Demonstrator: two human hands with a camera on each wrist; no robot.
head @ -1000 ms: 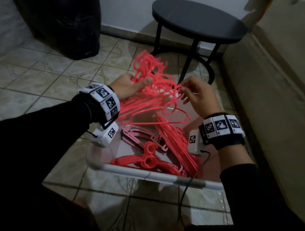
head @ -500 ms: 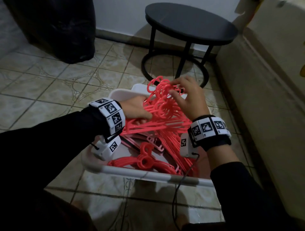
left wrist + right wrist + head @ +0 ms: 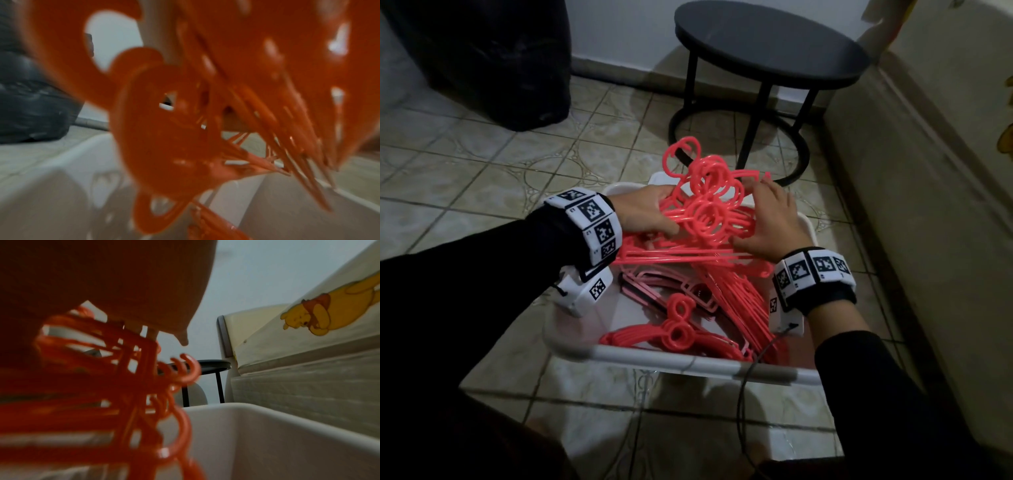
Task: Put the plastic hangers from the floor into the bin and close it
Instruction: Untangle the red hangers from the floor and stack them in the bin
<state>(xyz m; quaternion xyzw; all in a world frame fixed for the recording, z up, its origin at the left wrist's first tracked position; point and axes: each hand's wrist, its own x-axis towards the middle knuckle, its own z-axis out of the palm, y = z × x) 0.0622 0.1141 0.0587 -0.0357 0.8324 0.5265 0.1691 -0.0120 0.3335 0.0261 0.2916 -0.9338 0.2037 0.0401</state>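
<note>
Head view: both hands are over the white bin (image 3: 688, 364), which stands open on the tiled floor (image 3: 465, 178). The left hand (image 3: 645, 214) holds a bundle of red hangers (image 3: 705, 219) from the left side, with its thumb on top and the other fingers hidden under the bundle. The right hand (image 3: 774, 219) lies on the right side of the same bundle, fingers straight and slightly spread, pressing on it. The bundle sits over the far part of the bin and its hooks stick up past the far rim. More red hangers (image 3: 678, 334) and some pale pink ones (image 3: 674, 291) lie on the bottom of the bin. A round black bench (image 3: 770, 44) stands behind the bin, a black bag (image 3: 493, 61) is at the far left, and a bed (image 3: 928, 171) runs along the right.

Left wrist view: very blurred. The hangers (image 3: 205, 113) fill the picture, with the bin wall (image 3: 51, 186) below and the bag (image 3: 30, 105) at the left. I cannot tell how the fingers lie here.

Right wrist view: the palm (image 3: 102, 280) is above the hangers (image 3: 123, 386), and the fingers reach forward over them. The bin wall (image 3: 267, 434) is at the right, the bed (image 3: 308, 378) behind it.
</note>
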